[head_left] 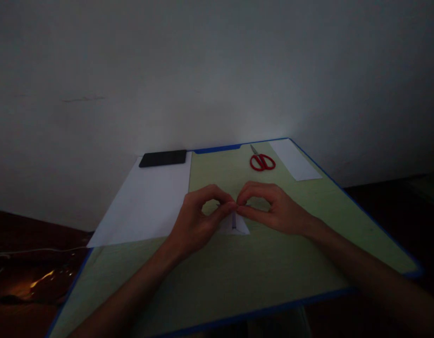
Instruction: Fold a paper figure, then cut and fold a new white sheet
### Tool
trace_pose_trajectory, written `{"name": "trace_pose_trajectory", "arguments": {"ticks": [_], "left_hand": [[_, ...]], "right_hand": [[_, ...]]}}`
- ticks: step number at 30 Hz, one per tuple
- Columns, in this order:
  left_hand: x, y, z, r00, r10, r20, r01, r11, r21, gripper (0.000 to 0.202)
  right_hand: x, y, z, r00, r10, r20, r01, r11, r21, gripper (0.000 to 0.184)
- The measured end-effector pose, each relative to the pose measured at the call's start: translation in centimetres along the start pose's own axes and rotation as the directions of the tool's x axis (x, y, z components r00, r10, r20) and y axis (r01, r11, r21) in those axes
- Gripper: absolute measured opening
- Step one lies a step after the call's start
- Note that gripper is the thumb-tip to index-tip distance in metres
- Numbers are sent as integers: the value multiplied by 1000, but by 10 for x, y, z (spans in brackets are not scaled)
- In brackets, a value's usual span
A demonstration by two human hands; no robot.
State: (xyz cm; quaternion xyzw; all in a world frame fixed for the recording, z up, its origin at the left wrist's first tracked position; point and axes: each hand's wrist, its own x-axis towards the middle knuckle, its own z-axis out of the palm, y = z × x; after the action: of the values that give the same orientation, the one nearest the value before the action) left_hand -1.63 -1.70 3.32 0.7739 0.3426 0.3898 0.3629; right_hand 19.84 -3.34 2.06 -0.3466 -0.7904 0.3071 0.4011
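A small folded white paper piece (pixel 239 226) lies in the middle of a green table (pixel 238 272) with a blue edge. My left hand (pixel 197 220) pinches its top with curled fingers. My right hand (pixel 273 209) pinches the same spot from the other side, fingertips meeting those of the left. Most of the paper is hidden under the fingers.
A large white sheet (pixel 146 204) lies at the left, hanging over the table's edge, with a black phone (pixel 163 158) at its far end. Red-handled scissors (pixel 262 161) and a smaller white paper strip (pixel 295 158) lie at the back right. A pale wall stands behind.
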Motion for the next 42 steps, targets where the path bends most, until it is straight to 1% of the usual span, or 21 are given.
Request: {"name": "trace_pose_trajectory", "arguments": {"ticks": [4,9,12,14,15,17,19,20,21,23,24,26,28,30,32,34,37,39,42], "left_hand": [[-1,1,0,1000,14,-12,-14,1000,-12,9],[0,-1,-1,1000,-6,12,6,999,-53,11],[1,-4,0,1000,-30,5,30,997,-64,13],[2,-4,0,1000,-27,-15,25,997,-78,13],[2,-5,1,999,-20,-31,17,995,-97,19],[3,-6,2,998,-38,-51,30,986,-162,39],[3,-8,4,992,-121,-18,114,964,-241,56],[3,-9,5,984,-176,21,175,946,-273,57],[3,-10,5,972,-226,69,236,926,-293,53],[3,-11,7,943,-298,149,331,893,-305,36],[3,-12,7,932,-321,168,359,883,-302,29],[3,-12,8,924,-348,160,381,877,-292,22],[3,-12,8,921,-366,131,389,875,-288,21],[3,-12,8,915,-387,116,403,865,-300,21],[3,-13,9,908,-405,111,418,846,-332,21],[3,-15,10,904,-413,106,422,830,-365,21],[2,-16,12,903,-412,121,426,820,-382,20],[2,-16,12,909,-389,150,416,822,-390,19],[2,-16,12,921,-346,179,389,836,-387,18]], "right_hand": [[0,0,1,1000,-10,-20,10,1000,-4,10],[-1,1,1,999,-25,-25,26,1000,5,10],[-1,0,1,998,-16,-61,16,1000,0,9],[0,0,0,995,-6,-102,6,1000,0,8],[0,-1,0,992,-2,-123,3,1000,5,8],[1,-1,-1,987,4,-158,1,1000,31,7],[2,1,-1,980,23,-195,-11,998,66,7],[2,2,-1,975,38,-219,-21,997,80,8],[3,3,-1,968,55,-245,-34,995,89,8],[3,6,-1,949,94,-301,-67,993,101,8],[4,8,-1,939,116,-322,-85,990,109,8],[5,11,-1,926,159,-342,-121,984,130,9],[5,13,-1,921,190,-340,-144,977,156,11],[5,14,-1,928,205,-312,-159,973,168,14],[5,13,0,945,211,-250,-174,971,162,18],[4,12,0,961,222,-163,-194,966,170,22],[4,11,2,970,234,-59,-211,941,267,21],[4,10,2,970,238,-40,-213,921,327,17],[5,11,3,968,242,-71,-204,916,344,15]]}}
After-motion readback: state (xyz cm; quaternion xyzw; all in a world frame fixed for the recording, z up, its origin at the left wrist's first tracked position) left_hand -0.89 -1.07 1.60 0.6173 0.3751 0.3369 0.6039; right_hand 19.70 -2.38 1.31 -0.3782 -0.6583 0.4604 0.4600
